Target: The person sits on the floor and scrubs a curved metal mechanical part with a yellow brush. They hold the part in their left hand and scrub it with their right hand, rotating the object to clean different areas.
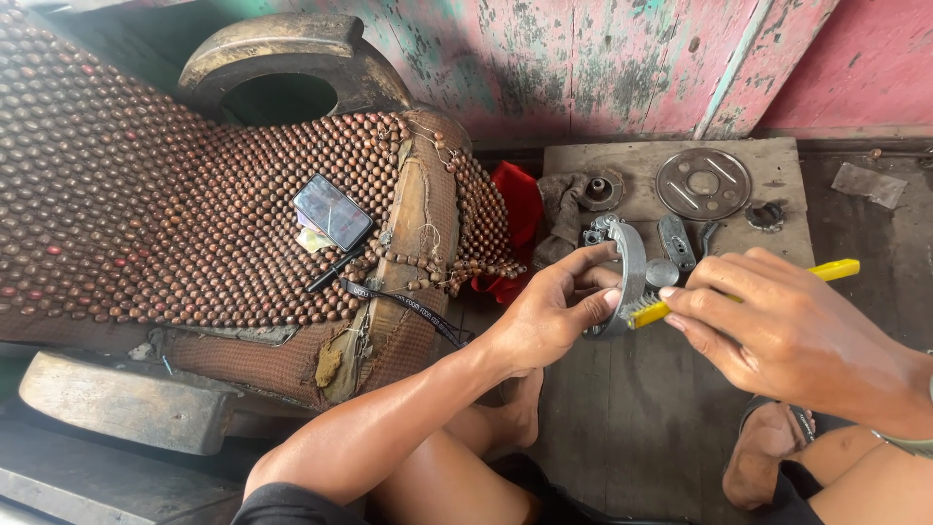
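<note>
My left hand (549, 306) grips brake shoe (630, 267) steady, edge up; right hand (787, 335) pinches yellow brush (739, 295), bristles against lining.

Open floorboards (632, 418) near, between the knees. Blocked left by the beaded seat cover (146, 194), with a phone (332, 211) lying on it. Crowded far on the wooden board (777, 175): round metal plate (703, 183), rag (564, 209), small metal parts (677, 241). Closed off beyond by the painted plank wall (603, 58).
</note>
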